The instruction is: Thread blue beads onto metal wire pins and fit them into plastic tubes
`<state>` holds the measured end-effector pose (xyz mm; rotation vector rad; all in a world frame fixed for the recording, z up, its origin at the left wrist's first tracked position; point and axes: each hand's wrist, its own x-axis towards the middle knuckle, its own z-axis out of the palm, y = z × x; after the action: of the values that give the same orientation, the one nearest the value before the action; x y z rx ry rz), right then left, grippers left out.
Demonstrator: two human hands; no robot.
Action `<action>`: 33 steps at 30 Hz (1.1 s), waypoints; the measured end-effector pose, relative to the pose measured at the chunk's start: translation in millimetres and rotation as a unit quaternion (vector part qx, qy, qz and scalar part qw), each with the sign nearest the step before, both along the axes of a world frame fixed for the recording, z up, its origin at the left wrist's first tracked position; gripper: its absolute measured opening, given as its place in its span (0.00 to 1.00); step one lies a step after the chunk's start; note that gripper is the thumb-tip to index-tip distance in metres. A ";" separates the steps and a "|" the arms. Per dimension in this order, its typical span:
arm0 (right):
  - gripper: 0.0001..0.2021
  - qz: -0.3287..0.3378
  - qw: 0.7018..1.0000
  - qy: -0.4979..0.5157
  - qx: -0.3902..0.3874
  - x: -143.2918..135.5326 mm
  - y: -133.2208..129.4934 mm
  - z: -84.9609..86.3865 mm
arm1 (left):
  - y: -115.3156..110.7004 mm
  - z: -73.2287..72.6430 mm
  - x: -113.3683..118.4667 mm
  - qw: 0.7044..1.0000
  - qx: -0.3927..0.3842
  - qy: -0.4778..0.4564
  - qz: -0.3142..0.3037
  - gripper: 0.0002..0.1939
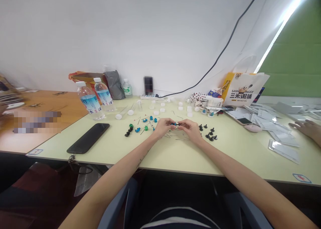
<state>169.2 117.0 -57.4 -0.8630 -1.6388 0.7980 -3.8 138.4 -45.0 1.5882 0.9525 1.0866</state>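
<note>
In the head view, a pale yellow-green counter [163, 158] stands against a plain white wall [150, 31], with a green panel [298, 51] at the right and a dark cable [227, 45] running down the wall. Both forearms reach forward over the counter's near edge and converge, the left hand [164, 126] and right hand [190, 128] close together with fingers bent inward. Each grip is pinched on a small blue-and-black piece [175, 124] between them, just above the counter; it is partly hidden, and its dark part looks like a slim shaft.

Glossy black knobbed parts [211, 132] lie beside the right hand. Shiny blue parts [144, 120], a rounded green part [146, 128] and thin metal rods lie near the left. Behind are clear tubes [124, 112] with white ends. A smooth, flat black phone [89, 138] lies farther left, near two clear plastic bottles [91, 103]. At far right, another person's hand [307, 128] rests near flat white packets [283, 150].
</note>
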 end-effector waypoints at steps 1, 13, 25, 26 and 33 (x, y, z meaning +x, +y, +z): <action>0.10 0.000 1.000 0.000 -0.001 0.2 0.3 -0.4 | -0.1 0.0 -0.1 1.000 0.001 -0.002 -0.001 0.10; 0.12 0.010 1.000 0.007 -0.017 0.9 0.3 -2.4 | -2.1 1.8 0.1 1.000 0.024 0.016 0.007 0.11; 0.12 -0.009 0.999 0.022 -0.047 0.6 0.7 -0.8 | -4.9 2.0 1.8 0.999 0.033 0.021 0.021 0.10; 0.12 -0.006 0.999 0.023 -0.047 0.8 1.0 -1.0 | -4.7 1.8 1.9 0.999 0.032 0.019 0.020 0.10; 0.11 0.004 0.999 0.029 -0.043 2.2 1.7 -2.4 | -0.7 -1.7 1.1 0.998 0.050 0.039 0.022 0.10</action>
<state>171.3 118.7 -59.8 -0.8860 -1.5679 0.8962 -2.7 137.7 -46.8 1.7086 1.0026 1.1238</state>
